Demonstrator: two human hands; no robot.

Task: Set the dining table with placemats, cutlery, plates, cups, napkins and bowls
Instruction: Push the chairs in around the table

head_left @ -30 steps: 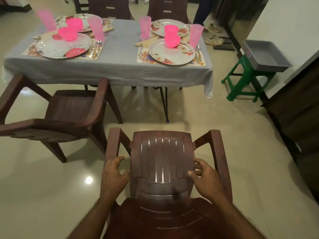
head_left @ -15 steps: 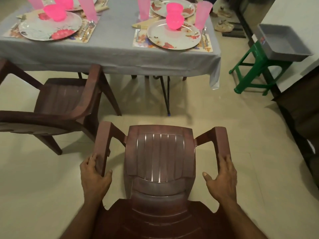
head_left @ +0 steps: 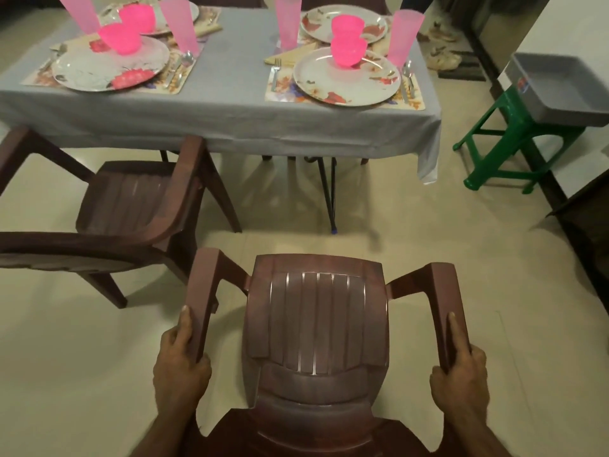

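Whereas one second ago both hands lay on the chair's backrest, the left hand [head_left: 179, 367] now grasps the rear end of the left armrest [head_left: 201, 301] and the right hand [head_left: 459, 374] grasps the rear end of the right armrest [head_left: 445, 305], fingers curled round each and thumbs laid along the top. The chair [head_left: 318, 324] sits at 6 o'clock, facing the table [head_left: 230, 103] at 12 o'clock and well apart from it. The view has advanced: the table now fills more of the upper frame. This indicates the laying of the table is essentially complete and the step in hand is seating: the chair is probably to be slid up to the right-hand place.

A second chair [head_left: 131, 206] stands at 9 o'clock, just beside the table edge, turned sideways.

Containers and contents:
- Near right plate [head_left: 316, 80], at 12 to 1 o'clock: holds one pink bowl [head_left: 348, 51]. It rests on a placemat [head_left: 283, 92] with a fork [head_left: 275, 72] to its left and cutlery to its right. A pink cup [head_left: 403, 36] stands just beyond the cutlery. The cup's contents cannot be seen.
- Near left plate [head_left: 85, 72], at 10 to 11 o'clock: holds one pink bowl [head_left: 120, 37].
- Two far plates each carry a pink bowl.
- Grey tub [head_left: 557, 84], at 2 o'clock on a green stool [head_left: 507, 140]: nothing shows in the visible part of its interior.

A folded napkin [head_left: 290, 56] lies beside the fork.
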